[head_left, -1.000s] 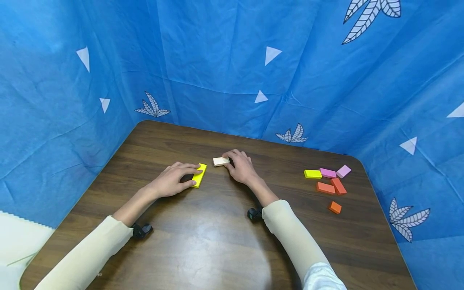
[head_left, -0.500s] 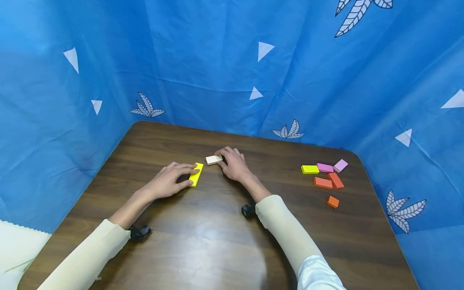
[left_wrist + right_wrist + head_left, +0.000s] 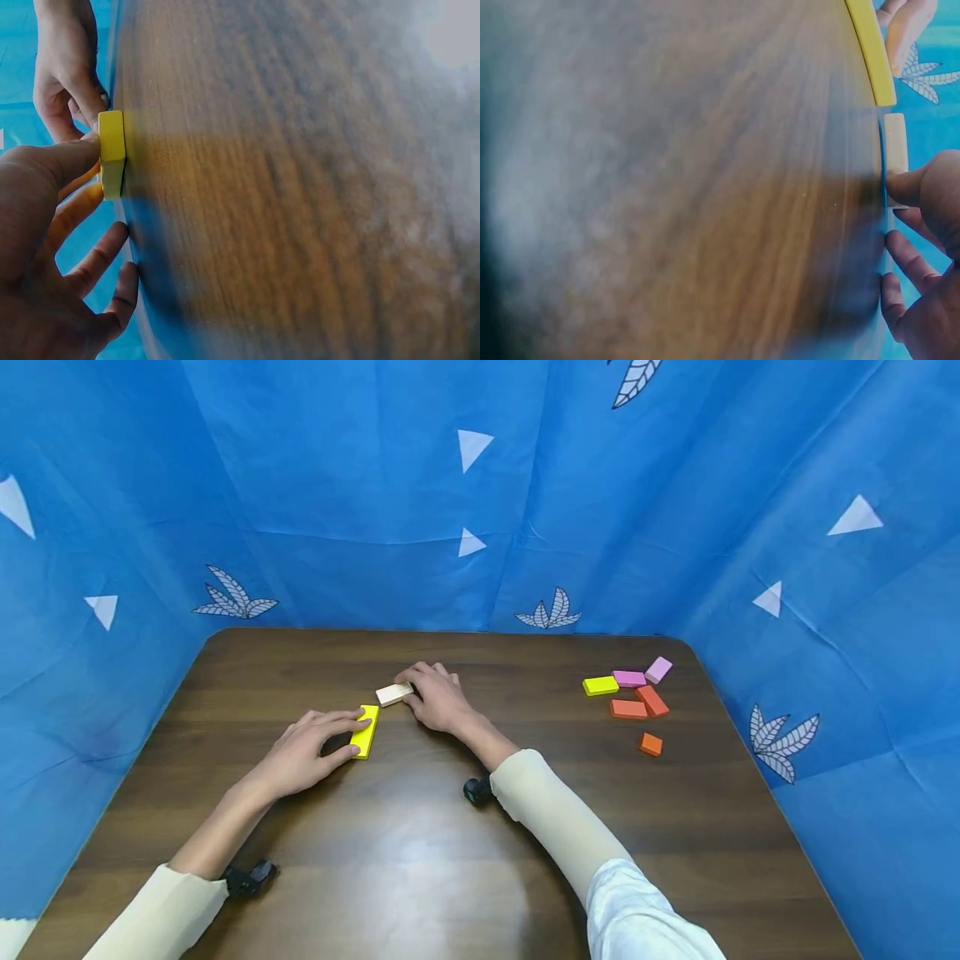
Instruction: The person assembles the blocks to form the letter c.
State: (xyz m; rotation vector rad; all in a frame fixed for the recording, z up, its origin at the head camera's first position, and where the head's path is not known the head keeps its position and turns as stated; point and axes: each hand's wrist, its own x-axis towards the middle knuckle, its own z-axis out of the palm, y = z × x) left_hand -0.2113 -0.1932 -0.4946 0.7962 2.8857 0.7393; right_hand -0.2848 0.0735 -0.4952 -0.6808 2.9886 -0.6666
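A bright yellow block (image 3: 365,739) lies flat on the brown wooden table (image 3: 420,827), its long side running away from me. My left hand (image 3: 303,750) holds it from the left, index finger near its far end and thumb near its near end. Just beyond the yellow block's far end lies a pale, cream-coloured block (image 3: 392,695), turned crosswise. My right hand (image 3: 437,697) pinches its right end between thumb and fingers. In the right wrist view a narrow gap shows between the pale block (image 3: 896,139) and the yellow block (image 3: 870,49).
At the back right lie a smaller yellow block (image 3: 601,686), a pink block (image 3: 629,678), a lilac block (image 3: 658,670), two red-orange blocks (image 3: 628,709) and a short orange block (image 3: 651,744). Blue printed cloth (image 3: 360,577) hangs behind the table and along its sides.
The head view has turned right, so everything appears further left. My right hand has brought the pale block closer to the yellow block's far end and turned it slightly. The left hand keeps its hold.
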